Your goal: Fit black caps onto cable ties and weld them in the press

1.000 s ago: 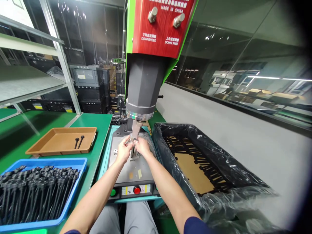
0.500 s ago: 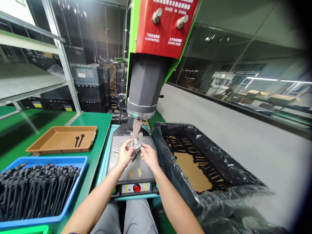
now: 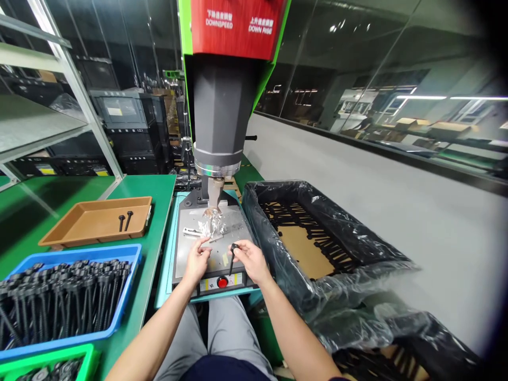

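Between the thumb and fingers of my right hand (image 3: 251,260) is a black cable tie (image 3: 232,259), its wide head up and its strap pointing down over the front of the metal plate (image 3: 186,259). My left hand (image 3: 197,261) holds nothing; its fingers are loosely bent and apart above the left part of the plate. Beyond both hands, the metal horn (image 3: 215,191) of the press points down at a fixture wrapped in crinkled clear film (image 3: 213,224). A red button (image 3: 223,282) sits on the front panel below my hands.
At left, a blue tray (image 3: 133,280) holds many black cable ties; a brown tray (image 3: 93,211) holds two. A green bin (image 3: 94,360) with black parts is at lower left. On the right stands a crate lined with black plastic (image 3: 296,264), with cardboard and black ties inside.
Both hands have come back from the fixture under the horn toward me and moved apart. The right hand has carried the cable tie off. The view has tilted down.
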`<state>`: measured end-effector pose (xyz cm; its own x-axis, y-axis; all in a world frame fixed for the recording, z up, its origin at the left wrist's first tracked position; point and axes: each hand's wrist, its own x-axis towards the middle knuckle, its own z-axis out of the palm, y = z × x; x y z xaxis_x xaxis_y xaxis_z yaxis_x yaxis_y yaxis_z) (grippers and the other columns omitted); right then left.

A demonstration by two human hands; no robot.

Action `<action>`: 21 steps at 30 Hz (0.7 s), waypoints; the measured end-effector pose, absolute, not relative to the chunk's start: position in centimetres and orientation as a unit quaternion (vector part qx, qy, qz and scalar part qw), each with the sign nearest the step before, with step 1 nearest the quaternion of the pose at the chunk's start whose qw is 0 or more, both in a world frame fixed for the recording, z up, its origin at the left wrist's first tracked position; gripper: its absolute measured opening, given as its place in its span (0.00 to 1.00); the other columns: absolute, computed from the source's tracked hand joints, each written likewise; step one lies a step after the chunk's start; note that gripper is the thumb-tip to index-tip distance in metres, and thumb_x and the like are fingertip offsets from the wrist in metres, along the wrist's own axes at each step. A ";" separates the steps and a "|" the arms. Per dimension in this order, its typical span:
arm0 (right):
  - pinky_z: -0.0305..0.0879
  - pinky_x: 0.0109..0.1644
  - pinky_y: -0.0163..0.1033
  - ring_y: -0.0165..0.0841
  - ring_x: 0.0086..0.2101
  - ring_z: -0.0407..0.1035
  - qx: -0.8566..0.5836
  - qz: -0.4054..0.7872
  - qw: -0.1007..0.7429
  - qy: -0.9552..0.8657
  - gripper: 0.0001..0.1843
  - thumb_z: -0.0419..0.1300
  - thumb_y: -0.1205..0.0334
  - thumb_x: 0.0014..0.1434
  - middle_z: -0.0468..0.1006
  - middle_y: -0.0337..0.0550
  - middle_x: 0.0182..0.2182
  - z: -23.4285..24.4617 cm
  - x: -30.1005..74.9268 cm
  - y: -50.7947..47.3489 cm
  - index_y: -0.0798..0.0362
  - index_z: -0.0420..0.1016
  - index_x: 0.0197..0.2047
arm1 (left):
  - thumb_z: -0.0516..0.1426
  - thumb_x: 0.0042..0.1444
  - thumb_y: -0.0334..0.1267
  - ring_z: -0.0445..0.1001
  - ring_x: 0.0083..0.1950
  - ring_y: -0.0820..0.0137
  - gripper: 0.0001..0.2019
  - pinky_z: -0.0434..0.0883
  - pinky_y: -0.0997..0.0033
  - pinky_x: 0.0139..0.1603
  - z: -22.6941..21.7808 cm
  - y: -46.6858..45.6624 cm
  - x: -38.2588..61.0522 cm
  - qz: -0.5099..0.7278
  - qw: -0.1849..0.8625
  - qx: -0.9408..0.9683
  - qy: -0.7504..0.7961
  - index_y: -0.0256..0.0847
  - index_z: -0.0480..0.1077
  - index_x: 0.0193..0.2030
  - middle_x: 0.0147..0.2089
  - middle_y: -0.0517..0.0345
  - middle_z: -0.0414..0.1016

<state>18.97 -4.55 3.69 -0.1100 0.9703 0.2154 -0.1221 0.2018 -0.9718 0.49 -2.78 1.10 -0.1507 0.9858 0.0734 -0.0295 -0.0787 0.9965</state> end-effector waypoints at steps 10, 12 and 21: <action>0.71 0.40 0.38 0.33 0.35 0.71 -0.346 0.449 0.564 -0.600 0.18 0.68 0.58 0.49 0.71 0.42 0.38 3.8 13.9 -7.1 0.51 0.74 0.44 | 0.59 0.53 0.39 0.70 0.33 0.71 0.08 0.68 0.70 0.38 2.3 -9.9 0.2 0.500 0.426 0.604 0.451 0.40 0.74 0.40 0.39 0.54 0.75; 0.71 0.39 0.38 0.33 0.34 0.71 -0.340 0.472 0.562 -0.587 0.18 0.69 0.57 0.49 0.72 0.42 0.38 4.0 13.3 -7.4 0.51 0.74 0.44 | 0.59 0.54 0.40 0.69 0.33 0.70 0.07 0.67 0.71 0.37 2.5 -10.1 -0.1 0.508 0.402 0.603 0.466 0.39 0.75 0.35 0.33 0.56 0.75; 0.71 0.43 0.42 0.36 0.39 0.74 -0.318 0.576 0.498 -0.564 0.23 0.64 0.59 0.53 0.79 0.45 0.38 4.3 12.3 -8.3 0.53 0.70 0.52 | 0.61 0.52 0.45 0.71 0.33 0.69 0.13 0.68 0.71 0.37 2.4 -12.3 -1.9 0.508 0.503 0.517 0.471 0.38 0.75 0.39 0.33 0.55 0.76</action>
